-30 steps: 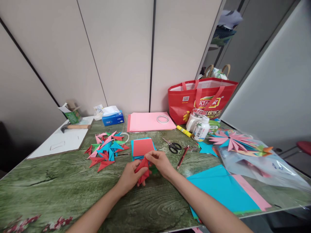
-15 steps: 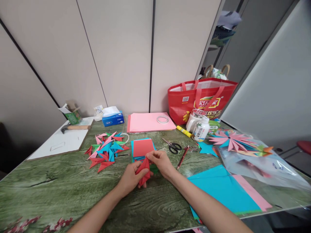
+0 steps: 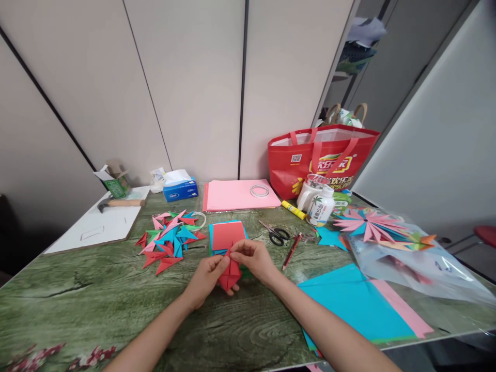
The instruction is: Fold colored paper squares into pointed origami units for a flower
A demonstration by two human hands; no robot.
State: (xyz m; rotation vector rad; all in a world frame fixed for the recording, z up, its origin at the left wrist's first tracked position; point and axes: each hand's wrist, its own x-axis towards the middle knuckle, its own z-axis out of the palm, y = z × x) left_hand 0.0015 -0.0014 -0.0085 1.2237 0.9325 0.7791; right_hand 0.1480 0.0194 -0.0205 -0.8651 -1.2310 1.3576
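A partly folded piece of red paper (image 3: pixel 231 274) is held between both hands over the table, its narrow tip pointing away from me. My left hand (image 3: pixel 209 276) grips its left side, thumb on top and fingers underneath. My right hand (image 3: pixel 251 258) pinches the paper near its upper tip. Just beyond lies a stack of square paper (image 3: pixel 229 235), red on top with blue sheets below. To the left sits a pile of folded paper pieces (image 3: pixel 170 237) in red, pink, blue and green. Scissors (image 3: pixel 277 233) and a red pencil (image 3: pixel 292 251) lie right of the stack.
Pink sheets (image 3: pixel 240 194) bear a ring at the back, beside a blue tissue box (image 3: pixel 180 189). A red bag (image 3: pixel 289 165), white bottle (image 3: pixel 321 206) and glue stick (image 3: pixel 293 209) stand or lie at right. Blue sheets (image 3: pixel 352 305) lie near my right forearm. A hammer (image 3: pixel 120 203) rests far left.
My left thumb has shifted up along the red paper, uncovering more of its lower folded face. My right fingers have slid slightly down and left near the tip.
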